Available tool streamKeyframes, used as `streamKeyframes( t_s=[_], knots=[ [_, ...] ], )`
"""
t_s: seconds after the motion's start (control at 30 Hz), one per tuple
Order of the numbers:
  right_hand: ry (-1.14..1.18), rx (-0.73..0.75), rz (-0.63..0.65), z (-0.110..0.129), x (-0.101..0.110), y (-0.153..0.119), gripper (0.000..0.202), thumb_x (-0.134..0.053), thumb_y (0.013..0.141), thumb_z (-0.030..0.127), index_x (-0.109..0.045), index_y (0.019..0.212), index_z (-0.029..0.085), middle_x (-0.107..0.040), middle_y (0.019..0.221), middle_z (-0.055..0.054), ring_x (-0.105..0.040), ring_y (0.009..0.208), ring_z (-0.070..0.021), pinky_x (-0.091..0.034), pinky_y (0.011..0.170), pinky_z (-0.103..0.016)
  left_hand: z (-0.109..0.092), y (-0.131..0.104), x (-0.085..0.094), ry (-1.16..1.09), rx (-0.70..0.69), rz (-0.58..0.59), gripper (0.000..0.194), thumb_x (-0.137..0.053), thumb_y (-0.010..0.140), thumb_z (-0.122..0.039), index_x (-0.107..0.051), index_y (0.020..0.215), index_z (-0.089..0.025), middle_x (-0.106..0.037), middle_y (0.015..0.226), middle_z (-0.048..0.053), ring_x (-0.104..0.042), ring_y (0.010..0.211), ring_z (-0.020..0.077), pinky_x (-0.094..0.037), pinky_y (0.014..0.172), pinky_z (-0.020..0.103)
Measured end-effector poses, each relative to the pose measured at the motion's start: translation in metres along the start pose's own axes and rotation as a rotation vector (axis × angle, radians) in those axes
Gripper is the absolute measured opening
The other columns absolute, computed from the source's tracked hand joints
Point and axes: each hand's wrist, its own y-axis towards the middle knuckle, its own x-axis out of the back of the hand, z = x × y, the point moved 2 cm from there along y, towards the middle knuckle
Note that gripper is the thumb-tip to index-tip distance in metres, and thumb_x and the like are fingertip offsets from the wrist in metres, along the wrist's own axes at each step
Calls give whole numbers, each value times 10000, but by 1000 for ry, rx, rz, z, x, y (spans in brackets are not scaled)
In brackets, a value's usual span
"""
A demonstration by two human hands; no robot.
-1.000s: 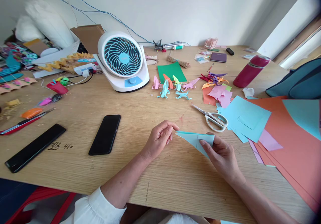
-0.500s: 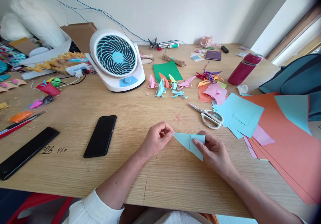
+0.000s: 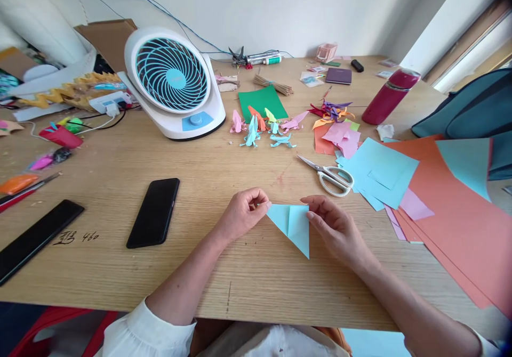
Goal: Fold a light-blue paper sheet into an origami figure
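Note:
A light blue sheet of paper [image 3: 295, 226], folded into a triangle with a crease line down it, hangs between my two hands just above the table. My left hand [image 3: 247, 213] pinches its left corner between thumb and fingertips. At the upper right corner, my right hand [image 3: 334, 226] grips the paper with thumb and index finger. One point of the triangle faces down toward me. Beyond my right hand lie white-handled scissors [image 3: 335, 180], blades pointing left.
Small folded paper figures [image 3: 252, 131] stand before a green sheet [image 3: 264, 103]. Coloured paper [image 3: 386, 170] and large orange sheets [image 3: 452, 224] lie right, near a red flask [image 3: 390, 98]. A white fan [image 3: 172, 80] stands back left; a black phone [image 3: 153, 213] lies left of my hands.
My right thumb has slid from the middle of the folded paper to its upper right corner, showing more of the triangle. My left hand keeps its pinch; the camera view has shifted slightly.

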Motion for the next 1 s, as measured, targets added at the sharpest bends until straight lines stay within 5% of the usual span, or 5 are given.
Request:
streamKeyframes(
  t_s=[0.37, 0.6, 0.87, 1.0],
  knots=[
    [-323, 119, 237, 12, -1, 0, 223, -528, 962, 366, -618, 1105, 221, -607, 987, -62, -535, 770, -162, -432, 664, -289, -3, -2, -3, 103, -62, 88, 182, -517, 854, -214, -508, 678, -170, -485, 645, -34, -439, 604, 90, -340, 528, 197],
    [-439, 307, 334, 16, -2, 0, 229, -548, 944, 307, -646, 1136, 229, -562, 1079, -95, -552, 981, -223, -462, 854, -368, -5, -3, -6, 272, -153, 159, 143, -498, 749, -88, -503, 631, -169, -515, 610, -40, -435, 572, 89, -324, 541, 219],
    [-485, 366, 477, 10, -7, 1, 165, -630, 901, 343, -607, 884, 180, -547, 890, -49, -500, 797, -165, -426, 700, -292, -3, -6, -11, 422, -197, 213, 118, -527, 759, -96, -506, 677, -178, -547, 673, -34, -470, 608, 100, -339, 576, 228],
    [-476, 345, 523, 9, -8, 3, 132, -632, 906, 304, -604, 938, 178, -564, 833, -23, -483, 727, -138, -396, 655, -263, -2, -7, -14, 501, -244, 209, 114, -525, 758, -85, -513, 700, -181, -560, 715, -26, -502, 650, 109, -355, 600, 231]
  ],
)
